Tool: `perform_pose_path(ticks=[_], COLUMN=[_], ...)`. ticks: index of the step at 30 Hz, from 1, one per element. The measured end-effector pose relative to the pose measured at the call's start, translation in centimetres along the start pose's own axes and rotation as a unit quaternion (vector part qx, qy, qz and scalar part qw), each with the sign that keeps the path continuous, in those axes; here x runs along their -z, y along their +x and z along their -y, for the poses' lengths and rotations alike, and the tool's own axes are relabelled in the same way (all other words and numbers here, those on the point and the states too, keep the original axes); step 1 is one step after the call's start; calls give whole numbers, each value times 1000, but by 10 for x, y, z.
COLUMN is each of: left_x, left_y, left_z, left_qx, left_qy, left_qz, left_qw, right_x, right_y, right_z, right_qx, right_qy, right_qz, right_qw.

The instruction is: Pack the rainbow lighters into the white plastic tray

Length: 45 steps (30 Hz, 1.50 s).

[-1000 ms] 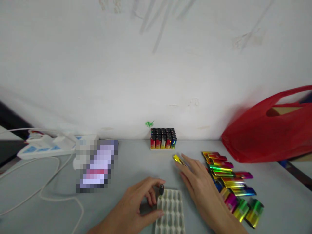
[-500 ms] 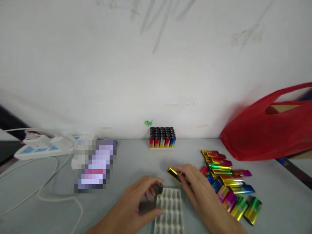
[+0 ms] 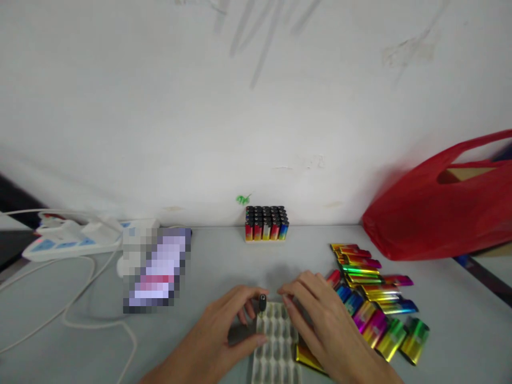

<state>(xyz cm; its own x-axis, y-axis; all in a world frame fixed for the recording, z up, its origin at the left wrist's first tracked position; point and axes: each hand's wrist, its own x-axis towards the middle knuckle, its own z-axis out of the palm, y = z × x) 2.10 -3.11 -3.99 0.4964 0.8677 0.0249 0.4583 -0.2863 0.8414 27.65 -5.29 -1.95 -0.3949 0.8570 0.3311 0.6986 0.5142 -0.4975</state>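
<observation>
My left hand [image 3: 224, 330] is at the left side of the pale slotted tray [image 3: 276, 341], thumb and forefinger apart. Its forefinger tip is at a black-topped battery [image 3: 262, 303] standing at the tray's far left corner. Over the tray's right edge, my right hand [image 3: 316, 314] has thumb and forefinger slightly apart with nothing visible between the tips. A gold strip [image 3: 310, 358] shows beside the tray, partly hidden under my right hand.
Black-topped batteries [image 3: 266, 224] stand in a block near the wall. Shiny coloured wrappers [image 3: 372, 293] lie on the right, before a red bag [image 3: 444, 208]. On the left are a blurred phone [image 3: 162, 269], a power strip [image 3: 36, 248] and white cables.
My right hand has moved left to the tray. The gold strip has left its fingertips and shows lower down, beside the tray. My left hand has hardly moved.
</observation>
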Motion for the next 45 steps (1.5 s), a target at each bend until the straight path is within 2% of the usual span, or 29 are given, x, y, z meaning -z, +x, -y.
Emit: perform_pose_path(ticks=[3,7,11,14,17,20,23,27,30,36,40,42,45], left_x=[0,2,4,4,3,3,3,3,1,1,2,2,3], left_y=[0,1,1,2,3,4,3,1,0,2,2,1,1], left_z=[0,0,3,3,0,-3,-2,2,5,5,4,4,3], left_qx=[-5,-2,-1,-5,-8,-6,-3,-7,-14,-27,-38,-39,-42], left_qy=[-1,2,6,2,2,8,15,33,38,42,39,42,43], left_qz=[-7,-10,-12,-17,-21,-22,-29,-44,-57,-58,-63,-62,-58], left_qw=[1000,1000,1000,1000,1000,1000,999,998,998,997,997,996,996], right_x=[14,33,35,33,34,31,26,25,27,21,19,17,9], right_y=[-1,-2,-3,-3,-2,-2,-1,-2,-2,-4,-3,0,3], right_z=[-4,-11,-11,-5,0,-2,-6,-6,-3,-1,2,4,7], right_qx=[-21,-41,-62,-116,-196,-234,-263,-298,-296,-258,-306,-306,-261], right_qy=[30,32,106,153,224,359,496,645,701,747,758,759,760], right_qz=[5,117,200,201,144,53,-2,14,46,79,87,95,103], right_qw=[999,992,972,961,944,902,828,703,647,607,570,567,586])
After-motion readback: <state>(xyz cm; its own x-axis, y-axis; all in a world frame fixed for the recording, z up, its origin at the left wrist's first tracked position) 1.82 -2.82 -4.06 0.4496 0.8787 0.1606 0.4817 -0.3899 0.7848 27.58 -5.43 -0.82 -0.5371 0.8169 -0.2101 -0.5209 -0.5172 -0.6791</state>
